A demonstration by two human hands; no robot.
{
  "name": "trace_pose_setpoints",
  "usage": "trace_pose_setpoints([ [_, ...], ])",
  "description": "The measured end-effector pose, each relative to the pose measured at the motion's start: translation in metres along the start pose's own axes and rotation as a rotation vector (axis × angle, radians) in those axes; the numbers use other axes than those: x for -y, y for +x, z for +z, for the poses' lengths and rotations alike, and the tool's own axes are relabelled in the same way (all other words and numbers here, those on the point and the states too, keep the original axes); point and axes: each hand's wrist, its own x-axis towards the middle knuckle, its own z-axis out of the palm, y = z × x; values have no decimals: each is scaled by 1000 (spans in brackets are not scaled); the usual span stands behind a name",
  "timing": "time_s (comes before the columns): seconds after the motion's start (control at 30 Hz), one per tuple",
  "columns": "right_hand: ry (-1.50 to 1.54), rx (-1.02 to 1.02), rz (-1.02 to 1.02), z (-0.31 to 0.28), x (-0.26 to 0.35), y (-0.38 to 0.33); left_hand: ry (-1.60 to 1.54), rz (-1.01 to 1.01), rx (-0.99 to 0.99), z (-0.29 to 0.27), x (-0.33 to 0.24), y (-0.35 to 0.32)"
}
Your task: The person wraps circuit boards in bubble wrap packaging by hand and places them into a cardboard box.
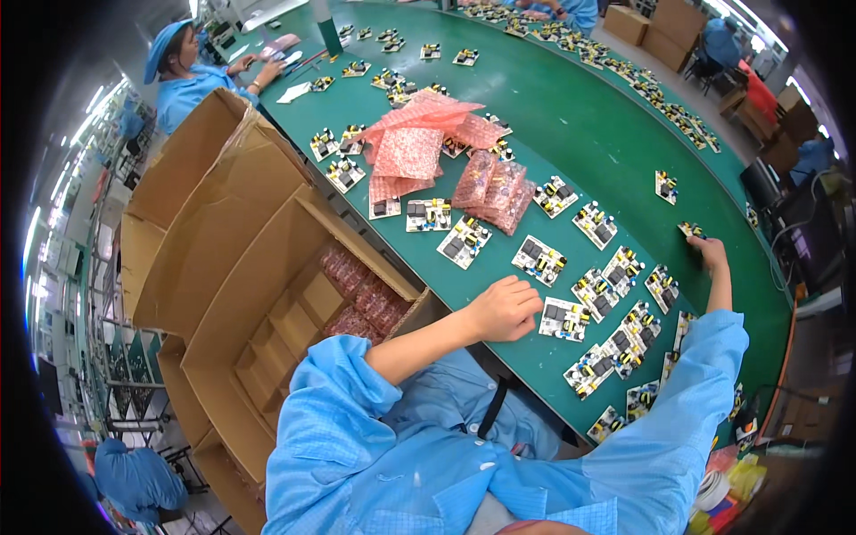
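Note:
My right hand (711, 254) reaches far out over the green table, its fingers closed on the edge of a small circuit board (690, 230). Another circuit board (666, 186) lies just beyond it. Near the table's front edge, my left hand (504, 309) is curled into a loose fist, and nothing shows in it. Right beside its knuckles lies a white circuit board (563, 319) with black, yellow and blue parts. Several more boards (596, 294) are spread between my two arms. Wrapped bundles in pink bubble wrap (493, 191) rest farther back.
An open cardboard box (259, 294) stands at my left against the table, with pink-wrapped packs (357, 287) inside. Loose pink bubble-wrap sheets (407, 153) lie over some boards. A co-worker (192, 76) in blue sits at the far left. More boards line the green table's (571, 116) far side.

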Motion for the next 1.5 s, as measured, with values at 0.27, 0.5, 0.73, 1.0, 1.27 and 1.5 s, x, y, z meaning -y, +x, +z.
trace_pose_setpoints([
  [0.27,319,274,-305,-50,103,-271,42,-126,-242,-95,32,36],
  [0.5,824,578,-189,-23,76,-502,702,-425,-117,-174,159,0],
  [0.73,1332,712,-251,71,-10,-576,565,-430,-104,-171,157,18],
  [1.0,1023,1135,-722,87,70,-508,1,43,384,-87,4,0],
  [1.27,1258,1587,-910,169,135,-543,46,-56,297,-56,-7,-42],
  [1.5,1506,1716,-646,175,124,-579,108,-77,203,-39,-8,-46],
])
